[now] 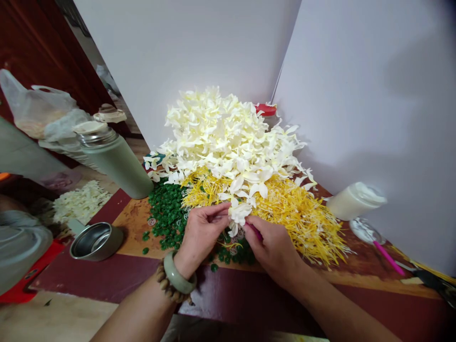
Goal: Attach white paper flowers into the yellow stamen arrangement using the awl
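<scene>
My left hand [204, 232], with a pale bangle and beads at the wrist, pinches the left side of a white flower [239, 212]. On the flower's other side, my right hand [270, 242] is closed round a magenta tool [255, 231], mostly covered by the fingers. Behind both hands rises a big heap of white flowers [221, 133]. Yellow stamen strands [302, 218] lie in front of it, mostly to the right. Small green pieces [166, 213] are spread to the left and below the hands.
A green flask [117, 161] and a metal cup [96, 242] stand at left. A white jar [356, 200], a foil-like dish [365, 231] and a magenta-handled tool [389, 259] are at right. Walls close off the table's [142, 280] back.
</scene>
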Tool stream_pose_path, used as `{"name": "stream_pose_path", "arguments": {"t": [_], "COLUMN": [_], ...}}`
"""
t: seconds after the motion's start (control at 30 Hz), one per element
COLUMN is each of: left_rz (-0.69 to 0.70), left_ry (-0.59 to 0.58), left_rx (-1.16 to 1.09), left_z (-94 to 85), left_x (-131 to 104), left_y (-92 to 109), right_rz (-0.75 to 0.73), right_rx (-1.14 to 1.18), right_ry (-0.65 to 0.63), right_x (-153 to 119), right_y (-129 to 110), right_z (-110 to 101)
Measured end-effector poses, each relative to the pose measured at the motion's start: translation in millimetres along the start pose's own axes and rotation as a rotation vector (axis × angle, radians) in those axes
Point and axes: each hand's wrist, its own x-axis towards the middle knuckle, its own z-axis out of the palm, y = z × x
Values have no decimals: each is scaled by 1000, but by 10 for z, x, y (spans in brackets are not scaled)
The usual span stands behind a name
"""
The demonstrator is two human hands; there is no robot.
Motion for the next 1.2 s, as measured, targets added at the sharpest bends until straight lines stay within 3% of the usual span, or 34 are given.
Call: {"name": "stream_pose_path", "arguments": {"t": [0.23,0.77,1.0,1.1,1.2], "left_rz": [-57,-49,-66,-43,-58], "left_ry": [-7,-93,-70,-67,-82], "left_rx": [-89,-140,-119,-111,-103], "left_z": [14,43,22,13,17], "left_x": [8,2,33,46,45], "left_y": [42,-6,-52,-82,-81], "right_rz": [190,274,205,42,-124], "right_rx": [398,486,231,58,-71], "right_ry": [-95,-165,2,84,62], "right_x": [72,84,42,41,39], "right_y": [37,46,39,18,26], "right_z": [-79,-82,-25,-31,-32]}}
